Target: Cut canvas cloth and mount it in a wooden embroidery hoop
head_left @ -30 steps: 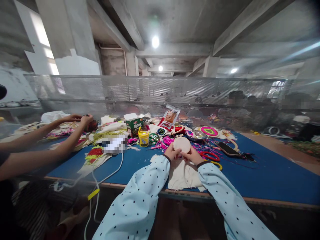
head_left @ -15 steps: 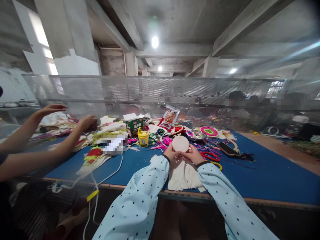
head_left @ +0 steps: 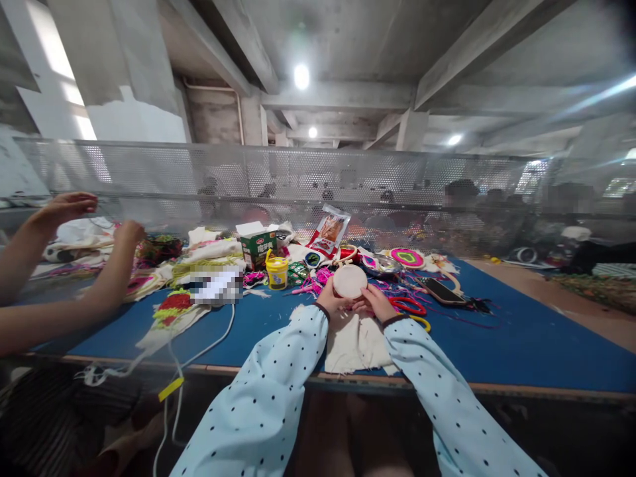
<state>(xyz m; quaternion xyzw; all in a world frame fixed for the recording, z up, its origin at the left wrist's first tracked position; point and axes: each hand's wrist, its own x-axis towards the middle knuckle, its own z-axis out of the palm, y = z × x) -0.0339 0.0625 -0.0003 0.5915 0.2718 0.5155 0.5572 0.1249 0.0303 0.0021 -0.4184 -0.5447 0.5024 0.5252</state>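
A small embroidery hoop (head_left: 350, 282) with plain cream cloth stretched across it is held up over the table's front part. My left hand (head_left: 331, 297) grips its lower left edge, fingers closed. At the lower right edge, my right hand (head_left: 376, 302) has its fingers closed on the hoop too. A cream cloth (head_left: 356, 344) with frayed edges spreads below my hands to the table's front edge; whether it is joined to the hoop is hidden. Just right of my right hand lie red-handled scissors (head_left: 408, 305). Pink yarn (head_left: 320, 281) is heaped behind the hoop.
A yellow tub (head_left: 277, 272), a green box (head_left: 257, 245) and a red snack packet (head_left: 330, 230) stand behind. To the right lies a phone (head_left: 442, 291). White cable (head_left: 226, 331) crosses the table's front edge. A co-worker's hands (head_left: 130, 233) are at the left, near yarn.
The view has shifted slightly, so the scene sits further left. My right fingers have changed their hold at the hoop's edge. The co-worker's hands have moved left, away from the dark yarn bundle.
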